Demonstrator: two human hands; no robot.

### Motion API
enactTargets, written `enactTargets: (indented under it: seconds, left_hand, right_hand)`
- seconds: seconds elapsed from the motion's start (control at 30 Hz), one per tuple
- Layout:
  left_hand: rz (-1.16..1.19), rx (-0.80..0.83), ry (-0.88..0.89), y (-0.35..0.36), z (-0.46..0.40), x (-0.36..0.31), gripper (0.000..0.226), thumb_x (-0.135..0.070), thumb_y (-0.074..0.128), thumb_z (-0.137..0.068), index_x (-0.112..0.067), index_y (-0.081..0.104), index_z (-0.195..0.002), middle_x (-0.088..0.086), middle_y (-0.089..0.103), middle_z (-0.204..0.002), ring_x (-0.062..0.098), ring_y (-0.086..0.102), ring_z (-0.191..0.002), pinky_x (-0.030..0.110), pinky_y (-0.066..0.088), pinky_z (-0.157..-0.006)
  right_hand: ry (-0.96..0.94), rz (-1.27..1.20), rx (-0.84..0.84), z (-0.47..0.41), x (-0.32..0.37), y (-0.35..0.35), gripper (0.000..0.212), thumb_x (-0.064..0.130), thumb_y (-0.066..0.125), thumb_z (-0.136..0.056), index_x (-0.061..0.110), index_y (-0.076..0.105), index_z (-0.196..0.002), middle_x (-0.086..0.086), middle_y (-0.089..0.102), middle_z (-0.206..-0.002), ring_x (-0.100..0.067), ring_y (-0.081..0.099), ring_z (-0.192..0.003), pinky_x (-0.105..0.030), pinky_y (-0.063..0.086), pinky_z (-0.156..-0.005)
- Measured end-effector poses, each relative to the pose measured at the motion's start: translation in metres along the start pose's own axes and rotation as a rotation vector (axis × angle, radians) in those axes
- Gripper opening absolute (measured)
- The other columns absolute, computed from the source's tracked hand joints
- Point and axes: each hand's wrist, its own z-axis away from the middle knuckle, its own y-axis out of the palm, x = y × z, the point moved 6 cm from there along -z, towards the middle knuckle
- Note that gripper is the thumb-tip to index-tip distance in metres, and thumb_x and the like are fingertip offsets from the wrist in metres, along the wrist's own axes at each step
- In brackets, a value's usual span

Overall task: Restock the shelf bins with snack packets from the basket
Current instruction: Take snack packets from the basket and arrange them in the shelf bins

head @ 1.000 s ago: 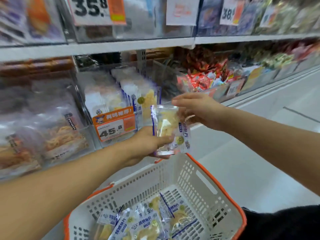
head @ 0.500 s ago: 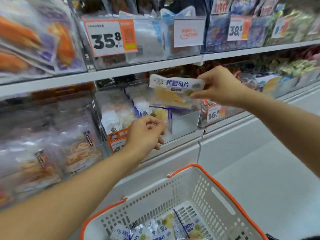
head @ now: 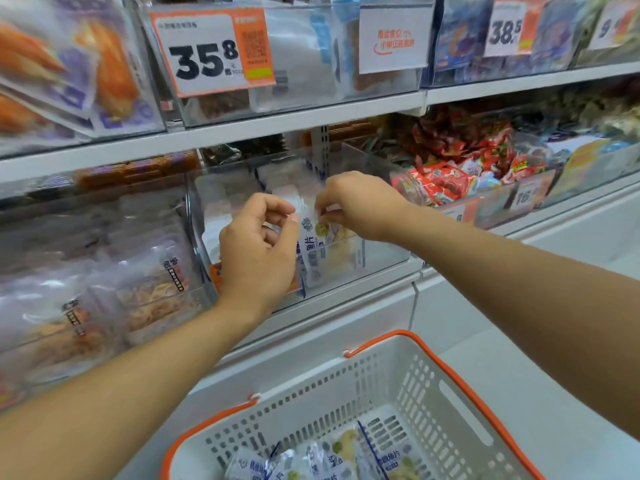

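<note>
Basket point(head: 460, 403) nearest, low centre, white with orange rim; at least four snack packets point(head: 322, 460) in it, exact count hidden. Both hands up at the clear shelf bin point(head: 381, 258). Right hand point(head: 360, 206) pinches top edge of one fish-slice packet point(head: 323, 251), long axis upright, directly below its fingers, half in the bin. Left hand point(head: 258, 251) just beside, fingers curled, apparently on the same packet's left edge. Judging next move: straight down.

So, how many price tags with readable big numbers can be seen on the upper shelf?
2: the 35.8 tag at the upper left and the 38.5 tag at the upper right. A third tag at the far right edge is cut off.
</note>
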Motion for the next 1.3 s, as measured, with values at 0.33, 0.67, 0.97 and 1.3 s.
enactTargets:
  seconds: [0.33, 0.67, 0.97, 1.3]
  left_hand:
    - [0.126, 0.084, 0.056, 0.004, 0.009, -0.002, 0.011, -0.022, 0.052, -0.098, -0.026, 0.059, -0.090, 0.003, 0.063, -0.077, 0.020, 0.056, -0.058, 0.037, 0.047, -0.054]
    - [-0.269, 0.861, 0.255, 0.036, 0.064, 0.037, 0.022, -0.024, 0.056, -0.098, -0.013, 0.066, -0.081, -0.005, 0.065, -0.065, 0.005, 0.059, -0.058, 0.020, 0.042, -0.056]
    - [-1.068, 1.913, -0.117, 0.039, 0.149, 0.136, 0.048, -0.054, 0.049, -0.097, -0.023, 0.052, -0.134, -0.001, 0.063, -0.116, 0.017, 0.062, -0.102, 0.039, 0.050, -0.096]
    - [-0.990, 1.832, -0.066, 0.049, 0.135, 0.131, 0.045, -0.053, 0.048, -0.097, -0.026, 0.052, -0.133, -0.006, 0.060, -0.116, 0.015, 0.054, -0.098, 0.030, 0.044, -0.089]
  right_hand:
    - [-0.072, 0.024, -0.208, 0.014, 0.016, 0.002, 0.020, 0.031, 0.066, -0.092, 0.017, 0.073, -0.106, -0.002, 0.066, -0.103, -0.025, 0.058, -0.099, -0.041, 0.051, -0.075]
    - [-0.029, -0.280, -0.452, 0.097, 0.024, 0.020, 0.037, 0.030, 0.057, -0.095, 0.013, 0.048, -0.063, -0.001, 0.045, -0.059, -0.018, 0.040, -0.056, -0.032, 0.030, -0.055]
    - [0.760, -0.631, 0.942, 0.278, 0.050, 0.326, 0.082, 0.034, 0.087, -0.074, 0.006, 0.048, -0.140, -0.016, 0.063, -0.125, -0.026, 0.067, -0.093, -0.030, 0.056, -0.078]
    - [0.735, -0.627, 0.844, 0.279, 0.092, 0.402, 0.052, 0.027, 0.090, -0.070, 0.014, 0.060, -0.110, -0.002, 0.063, -0.104, -0.021, 0.060, -0.095, -0.032, 0.052, -0.082]
